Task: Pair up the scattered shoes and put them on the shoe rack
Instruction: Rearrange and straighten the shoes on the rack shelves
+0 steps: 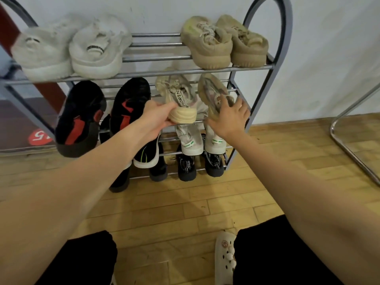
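Here both arms reach forward and slightly down from the bottom corners of the view, forearms bare, converging on the second tier of the shoe rack. The left hand is turned palm inward, its fingers and thumb curled round the pale ribbed heel of a cream sneaker, which lies toe-in on the second tier, near that tier's right end. The right hand is held a little higher, back of the hand toward the camera, with fingers spread and bent over the heel of the matching grey-beige sneaker just beside the first, at the tier's right edge; whether those fingers truly clamp the shoe or only press on it cannot be told. The two hands are apart, one shoe to each.

On the same tier, toward its left end, lie two black-and-red sneakers soles partly up. The top tier carries a white pair at its left end and a tan pair at its right end. Lower tiers hold a white pair with green marks, a black shoe with a white sole and a dark pair near the bottom rail. The rack stands on a wooden floor against a pale wall.
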`<state>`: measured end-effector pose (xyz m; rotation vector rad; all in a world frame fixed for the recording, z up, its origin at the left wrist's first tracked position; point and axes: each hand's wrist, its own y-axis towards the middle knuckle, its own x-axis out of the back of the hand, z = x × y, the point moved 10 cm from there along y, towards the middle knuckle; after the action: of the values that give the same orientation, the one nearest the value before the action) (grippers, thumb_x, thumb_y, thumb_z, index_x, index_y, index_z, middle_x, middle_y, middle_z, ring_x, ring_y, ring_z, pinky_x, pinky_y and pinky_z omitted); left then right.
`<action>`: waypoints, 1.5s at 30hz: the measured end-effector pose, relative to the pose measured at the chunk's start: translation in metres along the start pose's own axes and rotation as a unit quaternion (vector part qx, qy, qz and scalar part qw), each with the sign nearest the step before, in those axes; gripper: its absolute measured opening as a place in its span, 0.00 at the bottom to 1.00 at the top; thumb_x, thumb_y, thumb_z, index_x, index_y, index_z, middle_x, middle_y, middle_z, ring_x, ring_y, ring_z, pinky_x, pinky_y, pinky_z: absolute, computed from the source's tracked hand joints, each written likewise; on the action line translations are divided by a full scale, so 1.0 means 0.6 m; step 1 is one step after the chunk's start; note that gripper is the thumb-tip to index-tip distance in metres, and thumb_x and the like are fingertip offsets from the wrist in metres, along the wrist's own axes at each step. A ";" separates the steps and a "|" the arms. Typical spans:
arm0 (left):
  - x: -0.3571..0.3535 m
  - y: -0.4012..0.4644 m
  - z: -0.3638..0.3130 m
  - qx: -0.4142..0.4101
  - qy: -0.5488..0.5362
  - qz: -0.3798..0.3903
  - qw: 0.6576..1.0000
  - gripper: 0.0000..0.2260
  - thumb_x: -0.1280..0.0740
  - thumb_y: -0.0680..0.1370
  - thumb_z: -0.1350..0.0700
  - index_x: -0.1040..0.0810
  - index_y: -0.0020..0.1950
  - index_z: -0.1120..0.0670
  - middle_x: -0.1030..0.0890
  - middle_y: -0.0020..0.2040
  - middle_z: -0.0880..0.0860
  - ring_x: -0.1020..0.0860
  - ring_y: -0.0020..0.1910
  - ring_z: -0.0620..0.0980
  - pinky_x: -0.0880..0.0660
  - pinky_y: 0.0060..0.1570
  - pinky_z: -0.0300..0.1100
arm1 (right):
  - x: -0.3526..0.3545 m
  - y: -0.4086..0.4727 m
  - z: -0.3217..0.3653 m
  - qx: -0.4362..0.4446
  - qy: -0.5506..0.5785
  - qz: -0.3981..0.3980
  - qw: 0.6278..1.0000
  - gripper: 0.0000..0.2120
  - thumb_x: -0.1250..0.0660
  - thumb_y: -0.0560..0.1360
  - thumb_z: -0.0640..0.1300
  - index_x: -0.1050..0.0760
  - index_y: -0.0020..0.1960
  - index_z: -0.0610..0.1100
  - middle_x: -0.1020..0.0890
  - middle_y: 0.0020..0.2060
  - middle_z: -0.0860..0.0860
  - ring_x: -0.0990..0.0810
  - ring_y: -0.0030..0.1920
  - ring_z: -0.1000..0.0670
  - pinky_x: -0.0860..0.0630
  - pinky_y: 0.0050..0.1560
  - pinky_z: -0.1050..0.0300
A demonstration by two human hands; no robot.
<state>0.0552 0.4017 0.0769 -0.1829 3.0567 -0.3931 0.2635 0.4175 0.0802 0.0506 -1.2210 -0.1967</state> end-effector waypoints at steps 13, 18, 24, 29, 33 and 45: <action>-0.043 0.015 0.011 0.008 0.008 0.023 1.000 0.02 0.34 0.76 0.65 0.23 0.47 0.61 0.18 0.46 0.57 0.18 0.49 0.53 0.20 0.52 0.46 | 0.011 0.051 -0.071 -0.092 0.124 -0.033 0.988 0.23 0.33 0.71 0.55 0.28 0.62 0.44 0.26 0.60 0.38 0.32 0.63 0.36 0.35 0.63 0.47; -0.071 0.010 0.012 0.005 0.012 0.034 0.999 0.01 0.33 0.76 0.64 0.24 0.45 0.60 0.19 0.39 0.55 0.19 0.37 0.46 0.21 0.32 0.36 | 0.002 0.046 -0.076 -0.051 0.145 0.005 0.988 0.29 0.31 0.69 0.59 0.30 0.66 0.48 0.28 0.64 0.42 0.35 0.66 0.39 0.31 0.65 0.45; -0.104 0.021 0.016 0.019 -0.001 0.042 0.999 0.02 0.33 0.76 0.65 0.25 0.46 0.61 0.19 0.42 0.56 0.18 0.41 0.50 0.19 0.40 0.42 | 0.030 0.011 -0.080 0.064 0.039 0.005 0.997 0.36 0.30 0.72 0.56 0.37 0.74 0.45 0.36 0.70 0.38 0.36 0.70 0.38 0.34 0.69 0.44; -0.126 0.030 0.019 0.012 0.023 0.048 0.999 0.04 0.34 0.77 0.65 0.25 0.42 0.60 0.19 0.40 0.55 0.19 0.39 0.49 0.20 0.43 0.43 | 0.046 0.002 -0.081 0.105 0.016 -0.018 0.994 0.29 0.30 0.74 0.51 0.32 0.70 0.41 0.30 0.68 0.41 0.29 0.66 0.39 0.28 0.62 0.45; -0.140 0.042 0.035 0.027 -0.009 0.054 0.998 0.01 0.35 0.78 0.65 0.25 0.49 0.62 0.19 0.45 0.58 0.18 0.46 0.52 0.20 0.46 0.44 | 0.047 0.001 -0.080 0.115 0.032 -0.034 0.992 0.24 0.29 0.74 0.50 0.28 0.66 0.41 0.25 0.64 0.43 0.27 0.64 0.41 0.27 0.59 0.48; -0.144 0.028 0.054 0.062 0.112 0.076 0.989 0.17 0.39 0.81 0.59 0.32 0.69 0.63 0.23 0.61 0.59 0.19 0.53 0.58 0.21 0.52 0.47 | 0.042 -0.002 -0.057 0.107 -0.080 -0.021 0.991 0.21 0.32 0.75 0.46 0.30 0.64 0.38 0.25 0.62 0.40 0.32 0.66 0.38 0.33 0.63 0.45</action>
<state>0.1411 0.4206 0.0444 0.1083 3.2202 -0.6323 0.3035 0.4099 0.0916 0.2512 -1.3987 -0.1082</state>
